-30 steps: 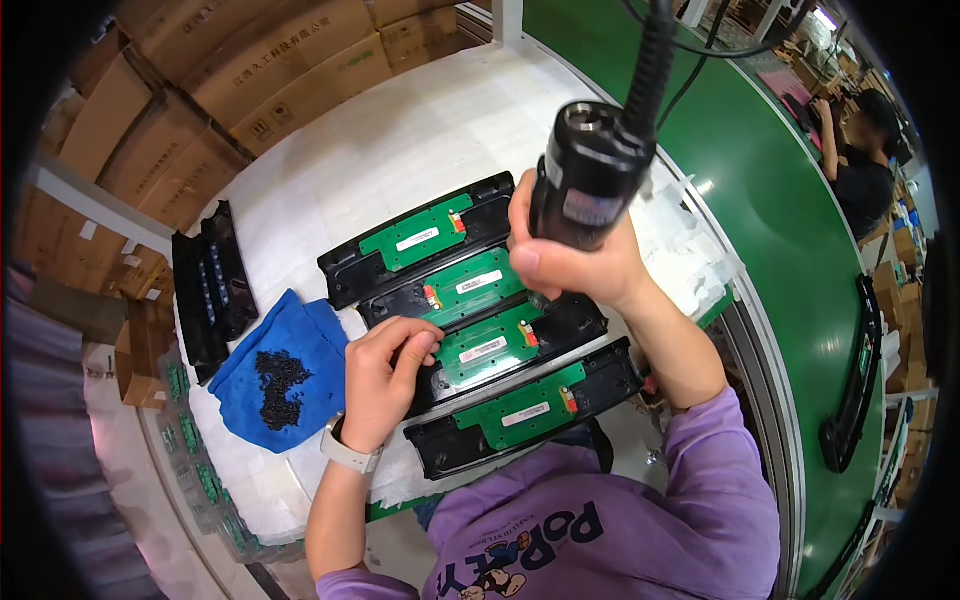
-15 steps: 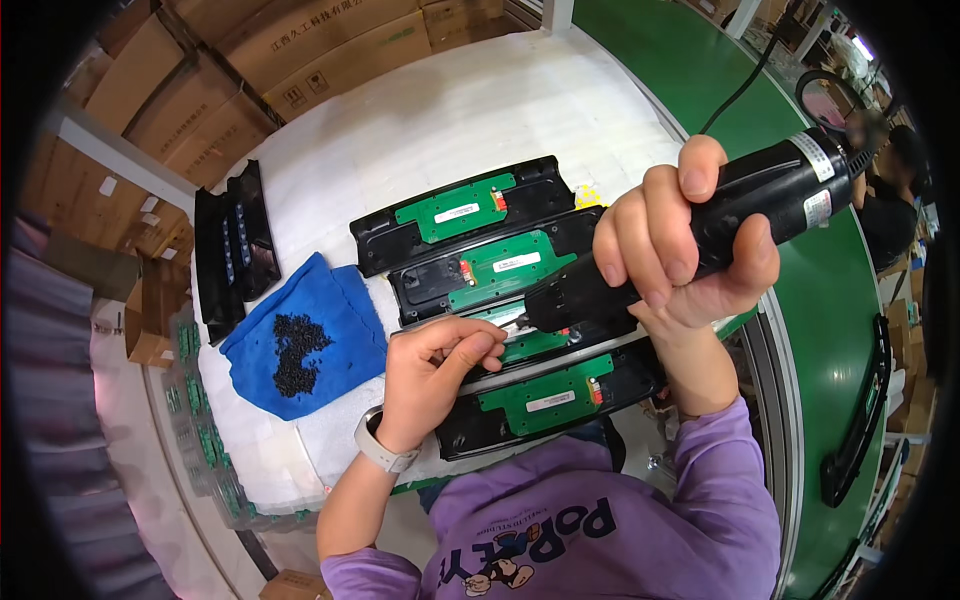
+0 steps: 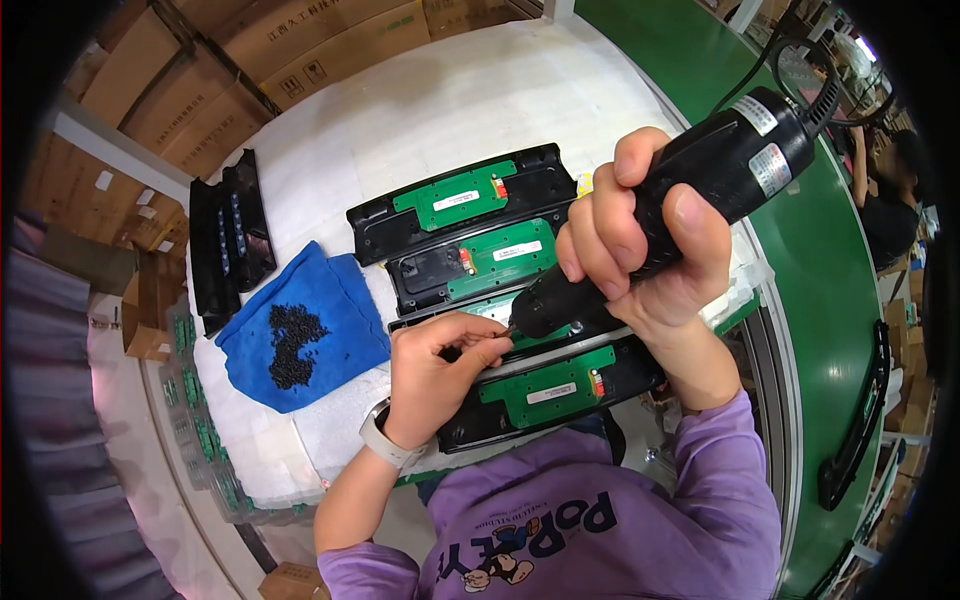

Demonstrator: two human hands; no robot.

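My right hand (image 3: 650, 230) is wrapped round a black corded electric screwdriver (image 3: 735, 150), slanted with its nose down to the left. The nose reaches the fingertips of my left hand (image 3: 440, 375), which are pinched together at the bit. Anything between them is too small to make out. Both hands are over a black plastic panel with a green circuit board (image 3: 522, 343), third from the back and partly hidden by hands and tool. A nearer panel (image 3: 480, 424) bears another green board (image 3: 535, 402). Behind lie two similar panels (image 3: 385, 233) (image 3: 415, 282).
A blue cloth (image 3: 345, 310) left of my hands holds a heap of small black screws (image 3: 292, 345). Two black panels (image 3: 232, 240) stand farther left on the white-covered table (image 3: 330, 150). Cartons (image 3: 330, 50) are stacked behind. A person (image 3: 890, 210) sits beyond the green surface (image 3: 815, 340).
The screwdriver's rear end has swung left and up, and its nose has come closer to my left fingertips. My left hand stays nearly in place, still pinched.
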